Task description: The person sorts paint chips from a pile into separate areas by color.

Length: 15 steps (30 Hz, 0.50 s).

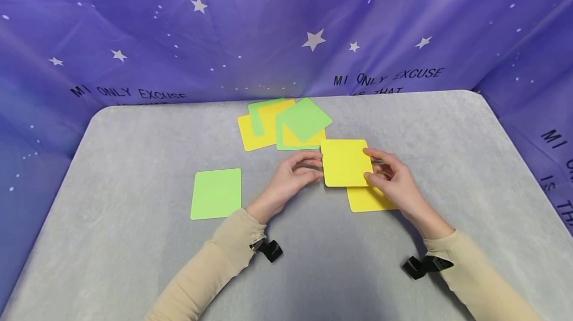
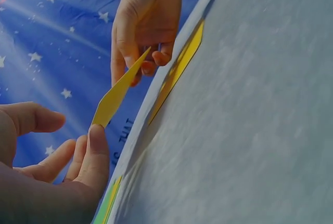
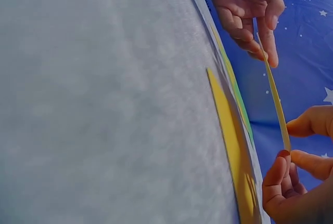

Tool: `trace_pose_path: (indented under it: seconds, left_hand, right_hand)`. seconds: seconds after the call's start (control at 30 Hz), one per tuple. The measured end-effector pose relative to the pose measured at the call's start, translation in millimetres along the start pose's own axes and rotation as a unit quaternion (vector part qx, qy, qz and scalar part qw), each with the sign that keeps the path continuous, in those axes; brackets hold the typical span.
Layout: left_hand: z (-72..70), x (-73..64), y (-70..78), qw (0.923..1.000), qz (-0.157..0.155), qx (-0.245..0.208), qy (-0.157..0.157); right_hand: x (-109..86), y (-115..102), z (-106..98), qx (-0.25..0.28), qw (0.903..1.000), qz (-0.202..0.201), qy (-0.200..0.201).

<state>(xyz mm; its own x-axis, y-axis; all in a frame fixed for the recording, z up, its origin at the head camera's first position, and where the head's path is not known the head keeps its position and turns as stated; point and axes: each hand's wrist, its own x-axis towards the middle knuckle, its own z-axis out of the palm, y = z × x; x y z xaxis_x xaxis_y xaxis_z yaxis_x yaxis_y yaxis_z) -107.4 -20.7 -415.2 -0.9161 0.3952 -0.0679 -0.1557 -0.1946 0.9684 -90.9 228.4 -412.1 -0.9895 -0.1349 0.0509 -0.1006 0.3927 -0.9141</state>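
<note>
Between my hands, above the table, is a yellow square card (image 1: 346, 163) with rounded corners. My right hand (image 1: 394, 176) pinches its right edge, thumb and fingers on opposite faces. At the card's left edge, my left hand (image 1: 295, 174) touches it with its fingertips; in the left wrist view the thumb of that left hand (image 2: 62, 167) stands apart from the card. Another yellow card (image 1: 369, 201) lies on the table below, partly hidden by the held card and the right hand. A green card (image 1: 217, 194) lies flat left of my left hand.
Toward the back of the grey table (image 1: 134, 161), green and yellow cards (image 1: 306, 119) overlap in a loose spread. A purple star-patterned cloth (image 1: 268, 27) hangs behind the table and along its sides. Each wrist carries a small black device (image 1: 270, 250).
</note>
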Motion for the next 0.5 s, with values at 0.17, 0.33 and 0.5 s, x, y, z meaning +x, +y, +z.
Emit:
trace_pose_path:
  seconds: [0.17,0.33,0.5]
  left_hand:
    - [10.5,-0.7,-4.4,0.9996,-0.026,0.011,0.0]
    - [16.2,-2.2,-9.6,0.9987,-0.038,0.034,0.001]
    - [20.4,-2.0,-15.1,0.9986,-0.025,0.046,-0.008]
  right_hand:
    - [-8.9,5.1,-5.6,-0.007,1.0,-0.004,0.002]
    - [-17.3,8.1,-10.4,-0.007,0.9999,-0.007,-0.005]
    - [-26.2,8.8,-12.9,-0.014,0.9997,-0.014,-0.01]
